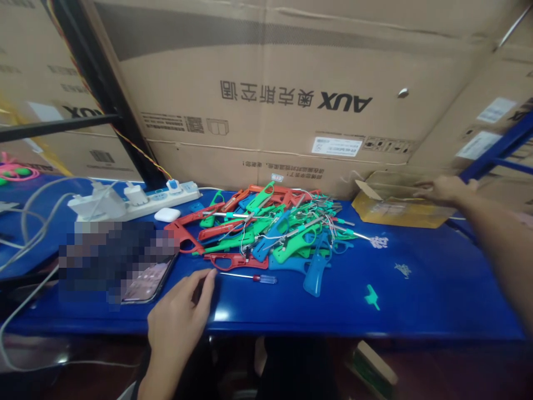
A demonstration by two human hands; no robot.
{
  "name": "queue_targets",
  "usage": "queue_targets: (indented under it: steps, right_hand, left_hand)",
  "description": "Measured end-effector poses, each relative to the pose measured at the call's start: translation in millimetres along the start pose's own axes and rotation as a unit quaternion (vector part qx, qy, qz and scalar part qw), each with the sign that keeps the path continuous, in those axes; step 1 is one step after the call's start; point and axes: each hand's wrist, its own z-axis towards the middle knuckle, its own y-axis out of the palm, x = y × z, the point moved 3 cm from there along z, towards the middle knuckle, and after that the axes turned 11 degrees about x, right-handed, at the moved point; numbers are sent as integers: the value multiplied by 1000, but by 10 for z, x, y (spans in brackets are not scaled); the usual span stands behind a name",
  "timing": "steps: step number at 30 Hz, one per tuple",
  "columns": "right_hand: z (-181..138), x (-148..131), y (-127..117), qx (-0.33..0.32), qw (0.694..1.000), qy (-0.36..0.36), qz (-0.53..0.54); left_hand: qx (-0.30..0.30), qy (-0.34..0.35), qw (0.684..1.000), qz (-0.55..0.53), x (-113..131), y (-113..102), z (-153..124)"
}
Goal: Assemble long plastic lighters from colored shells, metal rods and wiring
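My left hand [183, 311] is over the front of the blue table, thumb and forefinger pinched together. I cannot make out anything between them. Close to its fingertips lies a small screwdriver [265, 279] with a clear handle and red collar. Behind it is a heap of red, green and blue long-neck lighter parts [287, 241], tangled with metal rods and thin wires. At the back right, my right hand [443, 190] is closed on the top of an open cardboard box [395, 214] with yellow tape. Its fingers are partly blurred.
Small white pieces [378, 242], small metal parts [402, 270] and a green plastic piece [372, 297] lie on the right. A phone [160, 280], white earphone case [167, 214] and power strip [183, 194] are left. Large cardboard cartons [270, 55] stand behind.
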Motion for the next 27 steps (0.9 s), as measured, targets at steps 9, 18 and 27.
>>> queue_targets:
  steps: [9,18,27]
  right_hand:
    - [-342,97,17,-25,971,-68,-226]
    - [-1761,-659,143,-115,907,-404,-14]
    - [-2834,-1154,291,-261,806,-520,109]
  left_hand:
    - [-23,-56,998,35,72,-16,12]
    - [-12,-106,970,-217,470,-503,536]
    - [-16,175,984,-34,980,116,1837]
